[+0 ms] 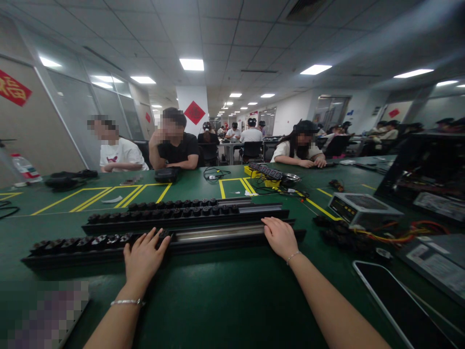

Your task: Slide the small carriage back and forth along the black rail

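Observation:
A long black rail with a shiny metal strip along its channel lies across the table in front of me. Small dark knob-like parts sit in a row in its left half; I cannot make out their exact kind. My left hand rests with spread fingers on the rail, touching the last parts of that row. Over the rail's right end lies my right hand, its fingers stretched across the edge and its thumb hidden. Behind are two similar rails, a middle one and a far one, both bearing dark parts.
A power supply unit, cables and an open computer case stand at right. A phone-like slab lies at front right. Yellow tape marks the green table. Several people sit beyond, one in black.

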Demonstrator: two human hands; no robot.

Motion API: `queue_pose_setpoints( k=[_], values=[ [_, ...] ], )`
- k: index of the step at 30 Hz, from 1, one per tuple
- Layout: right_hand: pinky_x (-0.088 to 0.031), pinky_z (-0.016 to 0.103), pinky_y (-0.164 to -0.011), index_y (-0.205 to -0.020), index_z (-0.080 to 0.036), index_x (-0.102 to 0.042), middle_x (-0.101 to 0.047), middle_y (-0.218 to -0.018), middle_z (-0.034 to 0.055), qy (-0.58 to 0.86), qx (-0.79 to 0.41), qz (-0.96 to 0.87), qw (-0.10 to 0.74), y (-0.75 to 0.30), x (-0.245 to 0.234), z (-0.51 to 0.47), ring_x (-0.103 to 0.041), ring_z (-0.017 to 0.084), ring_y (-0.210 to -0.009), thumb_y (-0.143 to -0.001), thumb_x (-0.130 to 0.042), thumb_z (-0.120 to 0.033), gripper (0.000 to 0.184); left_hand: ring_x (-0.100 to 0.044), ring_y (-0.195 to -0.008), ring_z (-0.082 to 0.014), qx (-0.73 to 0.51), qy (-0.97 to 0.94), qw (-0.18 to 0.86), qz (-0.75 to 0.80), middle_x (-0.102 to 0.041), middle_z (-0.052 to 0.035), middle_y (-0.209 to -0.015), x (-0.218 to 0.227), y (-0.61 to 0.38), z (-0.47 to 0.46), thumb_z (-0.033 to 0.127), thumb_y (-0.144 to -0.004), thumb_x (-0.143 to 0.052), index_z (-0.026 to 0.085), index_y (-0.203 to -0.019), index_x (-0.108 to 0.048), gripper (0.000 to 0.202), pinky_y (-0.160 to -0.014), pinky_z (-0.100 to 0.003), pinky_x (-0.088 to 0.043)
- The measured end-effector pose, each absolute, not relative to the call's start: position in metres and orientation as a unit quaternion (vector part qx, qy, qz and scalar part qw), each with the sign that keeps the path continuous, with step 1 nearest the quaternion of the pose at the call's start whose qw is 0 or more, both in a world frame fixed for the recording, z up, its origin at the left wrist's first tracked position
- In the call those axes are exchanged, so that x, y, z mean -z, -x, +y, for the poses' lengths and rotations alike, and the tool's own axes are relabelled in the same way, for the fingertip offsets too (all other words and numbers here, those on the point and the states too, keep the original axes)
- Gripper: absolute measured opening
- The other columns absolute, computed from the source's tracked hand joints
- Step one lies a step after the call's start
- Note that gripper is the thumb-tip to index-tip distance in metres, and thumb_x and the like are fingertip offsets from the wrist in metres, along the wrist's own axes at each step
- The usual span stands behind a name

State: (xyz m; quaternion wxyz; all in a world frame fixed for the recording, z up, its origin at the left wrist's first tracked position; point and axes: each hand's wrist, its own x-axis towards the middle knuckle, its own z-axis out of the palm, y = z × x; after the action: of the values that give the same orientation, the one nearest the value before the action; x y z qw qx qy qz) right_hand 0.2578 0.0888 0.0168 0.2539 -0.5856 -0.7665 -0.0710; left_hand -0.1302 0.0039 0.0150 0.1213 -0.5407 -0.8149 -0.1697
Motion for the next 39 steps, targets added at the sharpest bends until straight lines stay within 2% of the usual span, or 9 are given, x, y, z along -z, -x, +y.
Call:
queue_pose_setpoints(
  k=[32, 39],
  values=[
    [-0.037, 0.037, -0.094, -0.115, -0.026, -0.062, -0.061, -0.121, 0.0019, 0.584, 0.080, -0.765, 0.260, -0.2575, -0.0169, 0.0877, -0.050, 0.019, -0.117, -0.088, -0.035, -0.027, 0.038, -0.044, -0.121, -0.0265, 0.135, 0.556, 0.125, -0.811, -0.040, -0.0001, -0.144, -0.0154, 0.1300, 0.0035, 0.047, -0.088, -0.030, 0.036, -0.130, -0.045, 0.046, -0.103, -0.056, -0.023],
    [-0.036, 0.038, -0.095, -0.115, -0.025, -0.062, -0.061, -0.121, 0.0017, 0.586, 0.067, -0.765, 0.260, -0.2577, -0.0177, 0.0872, -0.049, 0.019, -0.118, -0.088, -0.034, -0.028, 0.039, -0.043, -0.122, -0.0283, 0.122, 0.557, 0.129, -0.811, -0.039, -0.0009, -0.145, -0.0150, 0.1302, 0.0041, 0.048, -0.088, -0.027, 0.036, -0.131, -0.044, 0.047, -0.102, -0.059, -0.022]
  ],
)
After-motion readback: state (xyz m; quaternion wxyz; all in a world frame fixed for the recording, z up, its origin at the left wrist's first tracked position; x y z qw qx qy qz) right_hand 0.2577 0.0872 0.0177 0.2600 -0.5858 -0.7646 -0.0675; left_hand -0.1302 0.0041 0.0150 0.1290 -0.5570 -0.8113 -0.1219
